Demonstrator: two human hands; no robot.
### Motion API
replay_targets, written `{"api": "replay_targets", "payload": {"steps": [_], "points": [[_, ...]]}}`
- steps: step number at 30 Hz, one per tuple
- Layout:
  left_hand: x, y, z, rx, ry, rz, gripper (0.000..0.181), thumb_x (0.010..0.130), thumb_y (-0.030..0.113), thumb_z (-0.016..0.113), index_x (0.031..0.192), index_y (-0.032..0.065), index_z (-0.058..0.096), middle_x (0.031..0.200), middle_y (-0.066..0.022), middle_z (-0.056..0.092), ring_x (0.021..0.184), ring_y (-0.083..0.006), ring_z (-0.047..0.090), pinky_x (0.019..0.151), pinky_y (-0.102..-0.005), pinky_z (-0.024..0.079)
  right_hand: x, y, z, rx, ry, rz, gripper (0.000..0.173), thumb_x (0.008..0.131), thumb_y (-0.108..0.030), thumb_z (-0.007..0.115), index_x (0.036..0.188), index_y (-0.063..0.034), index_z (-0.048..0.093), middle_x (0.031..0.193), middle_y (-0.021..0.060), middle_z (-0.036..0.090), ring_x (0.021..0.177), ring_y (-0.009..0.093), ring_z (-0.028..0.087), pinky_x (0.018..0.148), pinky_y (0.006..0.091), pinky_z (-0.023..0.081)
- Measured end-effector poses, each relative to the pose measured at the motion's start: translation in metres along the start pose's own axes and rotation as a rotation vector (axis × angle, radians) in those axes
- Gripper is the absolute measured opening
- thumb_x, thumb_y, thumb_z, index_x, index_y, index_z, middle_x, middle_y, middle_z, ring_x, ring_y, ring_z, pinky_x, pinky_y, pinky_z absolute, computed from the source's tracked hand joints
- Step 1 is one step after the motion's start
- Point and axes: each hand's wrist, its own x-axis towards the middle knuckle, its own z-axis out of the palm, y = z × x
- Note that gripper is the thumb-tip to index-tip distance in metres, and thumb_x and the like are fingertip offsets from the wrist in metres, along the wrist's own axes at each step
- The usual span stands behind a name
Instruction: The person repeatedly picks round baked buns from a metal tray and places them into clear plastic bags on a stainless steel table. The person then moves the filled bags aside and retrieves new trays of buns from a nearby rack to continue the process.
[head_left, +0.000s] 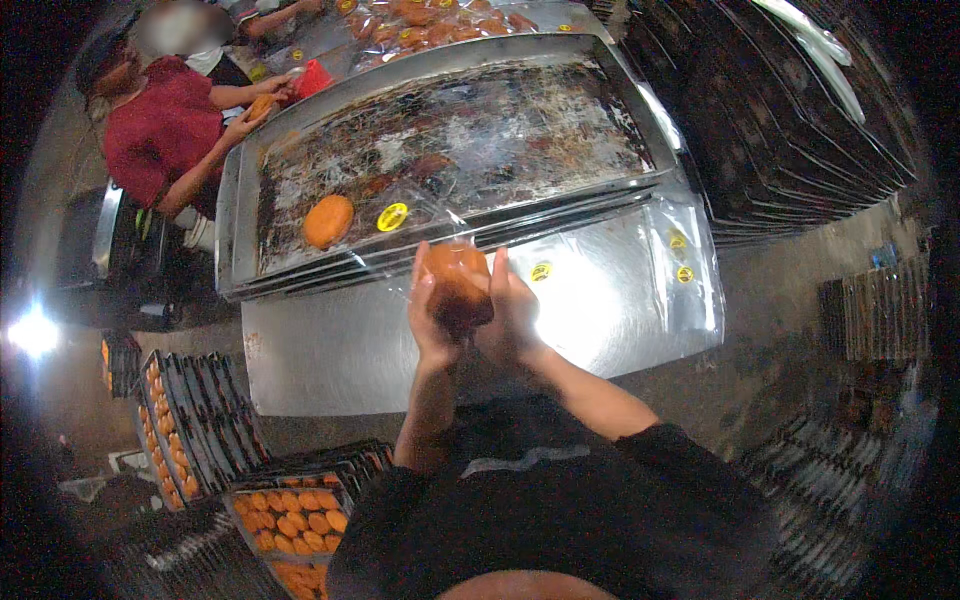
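Note:
Between my left hand (429, 315) and my right hand (514, 307) is a browned bun (459, 281) in a clear plastic bag, held over the near edge of the work table. Both hands press on its sides; the bag's loose end with a yellow sticker (392, 217) reaches over the tray. One unwrapped round bun (328, 221) lies on the worn metal baking tray (450, 142), left of the bag. Clear bags with yellow stickers (684, 274) lie flat at the right end of the steel table (322, 360). Another yellow sticker (541, 271) shows just right of my right hand.
A co-worker in a red shirt (161, 120) handles a bun at the tray's left end. Bagged buns (427, 26) are piled beyond the tray. Racks of trays (750, 112) stand at right; trays of buns (289, 517) stand at lower left.

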Motion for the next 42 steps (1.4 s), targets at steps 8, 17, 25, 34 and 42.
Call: {"api": "replay_targets", "payload": {"steps": [8,17,25,34,42], "points": [[-0.022,0.017,0.037,-0.035,0.007,-0.207,0.049,0.076,0.037,0.056,0.109,0.0026,0.048,0.091,-0.0056,0.058,0.072,-0.0147,0.058,0.056,-0.0227,0.046,0.008,-0.011,-0.022,0.419,-0.056,0.429,0.087,0.071,-0.022,0.07,0.135,0.0016,0.016,0.117,0.0172,0.046,0.092,0.022,0.053,0.069,0.0313,0.049],[-0.057,-0.03,0.02,0.488,-0.027,-0.03,0.012,0.083,0.013,0.059,0.091,0.0043,0.061,0.086,-0.0039,0.062,0.079,-0.0098,0.056,0.071,-0.0257,0.046,0.014,0.003,-0.038,0.196,-0.178,0.471,0.065,0.064,-0.021,0.077,0.116,-0.0013,0.045,0.091,0.0114,0.059,0.076,0.018,0.059,0.067,0.0297,0.048],[-0.001,-0.165,-0.057,1.652,-0.571,0.905,0.018,0.075,0.015,0.065,0.089,0.0035,0.061,0.081,-0.0132,0.057,0.082,-0.0243,0.056,0.07,-0.0337,0.046,0.158,0.019,-0.05,0.007,-0.038,-0.005,0.035,0.08,-0.025,0.06,0.107,-0.0025,0.056,0.099,0.0213,0.057,0.09,0.027,0.057,0.077,0.0348,0.043],[0.02,-0.146,-0.091,1.137,-0.622,0.034,0.028,0.088,0.024,0.049,0.098,-0.0002,0.059,0.087,-0.0079,0.061,0.083,-0.0199,0.057,0.076,-0.0302,0.045,-0.127,0.077,-0.09,0.456,-0.802,0.813,0.021,0.079,-0.014,0.061,0.093,0.0019,0.06,0.078,0.0065,0.064,0.071,0.012,0.058,0.067,0.029,0.047],[-0.035,-0.127,-0.042,1.21,-0.272,-0.166,0.027,0.079,0.017,0.062,0.098,-0.0012,0.061,0.068,-0.0016,0.062,0.063,-0.0114,0.057,0.058,-0.0265,0.046,-0.124,0.061,-0.097,0.238,-0.63,0.697,0.015,0.085,-0.011,0.051,0.092,0.0021,0.054,0.059,0.0117,0.057,0.051,0.017,0.057,0.05,0.0271,0.045]]}}
